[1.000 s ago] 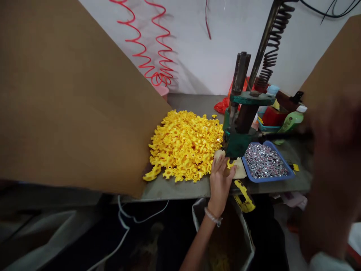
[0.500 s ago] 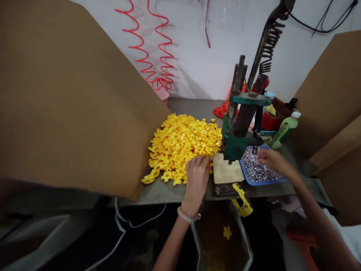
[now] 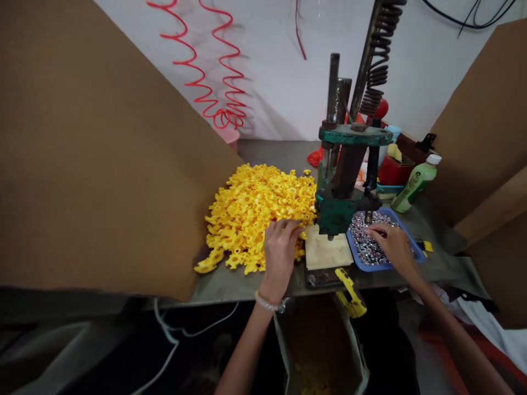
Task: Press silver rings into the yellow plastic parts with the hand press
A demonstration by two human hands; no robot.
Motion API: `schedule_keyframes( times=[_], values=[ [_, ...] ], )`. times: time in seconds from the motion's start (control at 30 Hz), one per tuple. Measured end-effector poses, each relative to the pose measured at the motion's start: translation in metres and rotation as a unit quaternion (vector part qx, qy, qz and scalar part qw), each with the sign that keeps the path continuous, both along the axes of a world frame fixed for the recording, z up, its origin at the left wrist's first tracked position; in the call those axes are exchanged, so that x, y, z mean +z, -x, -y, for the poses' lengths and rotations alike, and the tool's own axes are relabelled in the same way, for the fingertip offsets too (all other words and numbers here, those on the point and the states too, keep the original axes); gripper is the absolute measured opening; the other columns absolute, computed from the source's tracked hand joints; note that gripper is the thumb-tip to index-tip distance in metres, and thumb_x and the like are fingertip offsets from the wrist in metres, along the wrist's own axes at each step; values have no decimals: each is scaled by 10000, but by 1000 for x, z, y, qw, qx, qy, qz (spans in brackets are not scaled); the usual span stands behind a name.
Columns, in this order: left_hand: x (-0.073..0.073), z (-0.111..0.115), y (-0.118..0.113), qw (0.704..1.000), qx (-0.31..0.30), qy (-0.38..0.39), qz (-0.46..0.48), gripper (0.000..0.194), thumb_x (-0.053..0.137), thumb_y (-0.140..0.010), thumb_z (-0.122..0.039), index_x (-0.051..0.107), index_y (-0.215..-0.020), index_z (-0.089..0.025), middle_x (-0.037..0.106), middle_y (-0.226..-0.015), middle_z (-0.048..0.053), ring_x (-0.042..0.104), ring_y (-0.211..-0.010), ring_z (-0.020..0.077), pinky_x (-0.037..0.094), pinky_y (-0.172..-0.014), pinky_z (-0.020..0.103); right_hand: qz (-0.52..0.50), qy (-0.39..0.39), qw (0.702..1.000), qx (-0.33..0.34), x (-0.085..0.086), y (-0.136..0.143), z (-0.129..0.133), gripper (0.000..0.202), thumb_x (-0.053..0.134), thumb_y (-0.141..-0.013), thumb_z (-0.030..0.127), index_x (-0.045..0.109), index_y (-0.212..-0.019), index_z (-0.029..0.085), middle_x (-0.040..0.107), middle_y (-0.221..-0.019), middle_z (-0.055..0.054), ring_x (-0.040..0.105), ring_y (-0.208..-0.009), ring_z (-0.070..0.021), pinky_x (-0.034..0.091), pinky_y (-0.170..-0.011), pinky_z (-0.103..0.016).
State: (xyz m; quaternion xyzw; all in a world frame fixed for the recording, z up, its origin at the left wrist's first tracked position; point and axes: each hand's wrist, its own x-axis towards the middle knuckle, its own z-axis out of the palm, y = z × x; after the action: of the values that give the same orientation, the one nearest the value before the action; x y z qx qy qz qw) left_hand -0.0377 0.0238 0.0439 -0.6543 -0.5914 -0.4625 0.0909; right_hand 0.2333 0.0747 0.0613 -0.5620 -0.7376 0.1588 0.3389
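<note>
My left hand (image 3: 280,248) reaches over the right edge of a heap of small yellow plastic pieces (image 3: 251,206). Its fingers are drawn together around a yellow plastic piece (image 3: 303,235), only partly visible. My right hand (image 3: 391,245) is over a blue tray (image 3: 381,267) of small shiny metallic-looking parts (image 3: 364,247). Thumb and forefinger are pinched together there; anything between them is too small to make out. Between my hands stands a green hand press (image 3: 340,211), its tip above a pale flat block (image 3: 327,249).
Below the table edge, an open bin (image 3: 319,340) has some yellow pieces at its bottom. A yellow-handled tool (image 3: 352,296) juts over the edge. A green bottle (image 3: 416,184) and a red box (image 3: 395,171) stand behind the tray. Cardboard panels (image 3: 102,164) flank the bench.
My right hand has come down and left, into a pinch at the tray's parts. The yellow piece in mid-bin is gone from there. My left hand's fingers have drawn together; the whole view has shifted slightly.
</note>
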Motion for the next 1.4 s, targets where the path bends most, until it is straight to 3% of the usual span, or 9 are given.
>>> schedule_keyframes(
  times=[0.1,0.23,0.47,0.57,0.67,0.8,1.0,1.23,1.4],
  values=[
    [4,-3,1,997,-33,15,72,98,532,-884,-171,625,-901,-194,612,-925,33,605,-860,177,498,-745,300,-13,-21,1000,8,-7,3,7,242,531,-844,348,711,-870,188,708,-932,-67,652,-821,-212,478,-769,-333],
    [8,1,5,994,-13,24,105,63,572,-869,-220,621,-869,-180,579,-850,12,601,-716,136,504,-674,264,-10,-54,998,34,-12,6,12,217,532,-857,330,698,-874,191,703,-934,-48,654,-863,-202,481,-807,-329],
    [3,3,17,993,20,29,117,320,610,-850,-350,628,-1131,-198,531,-760,-5,553,-658,131,516,-658,278,14,-118,991,70,-11,6,15,185,522,-886,287,672,-877,179,695,-903,-38,652,-857,-169,494,-816,-301],
    [7,11,9,991,17,19,133,320,627,-835,-375,647,-1097,-193,543,-756,-5,564,-658,126,521,-659,269,26,-155,984,80,-10,8,19,174,506,-902,267,657,-896,183,686,-902,-32,645,-864,-156,498,-825,-290],
    [7,24,-12,991,-30,22,130,314,655,-812,-388,651,-1061,-197,583,-756,-2,580,-643,126,523,-655,266,24,-186,976,107,-8,14,28,162,482,-916,234,639,-931,194,672,-929,-30,633,-892,-146,500,-842,-287],
    [-6,32,-37,986,-115,67,104,334,722,-743,-379,666,-1031,-217,649,-948,49,634,-881,192,531,-826,339,33,-200,963,178,-5,29,44,200,430,-930,159,613,-1003,199,649,-985,-39,611,-936,-129,501,-864,-266],
    [-24,28,-41,973,-159,101,135,385,750,-723,-321,641,-1082,-234,673,-1097,56,605,-1068,232,480,-962,407,69,-203,936,280,-3,49,48,256,403,-927,139,609,-1073,181,635,-1005,-72,591,-967,-157,529,-857,-312],
    [-21,30,-48,955,-136,157,213,394,742,-734,-330,599,-1085,-222,677,-1076,60,633,-1038,233,517,-908,386,87,-203,938,267,-2,48,50,281,398,-920,116,577,-1128,178,613,-1051,-80,569,-1026,-166,511,-906,-314],
    [-19,25,-52,965,-153,144,156,333,714,-762,-331,626,-1065,-225,699,-1070,39,548,-1201,240,379,-1096,451,109,-196,933,281,1,45,47,279,403,-912,106,588,-1112,168,618,-1028,-83,571,-993,-172,519,-876,-333]
  ],
)
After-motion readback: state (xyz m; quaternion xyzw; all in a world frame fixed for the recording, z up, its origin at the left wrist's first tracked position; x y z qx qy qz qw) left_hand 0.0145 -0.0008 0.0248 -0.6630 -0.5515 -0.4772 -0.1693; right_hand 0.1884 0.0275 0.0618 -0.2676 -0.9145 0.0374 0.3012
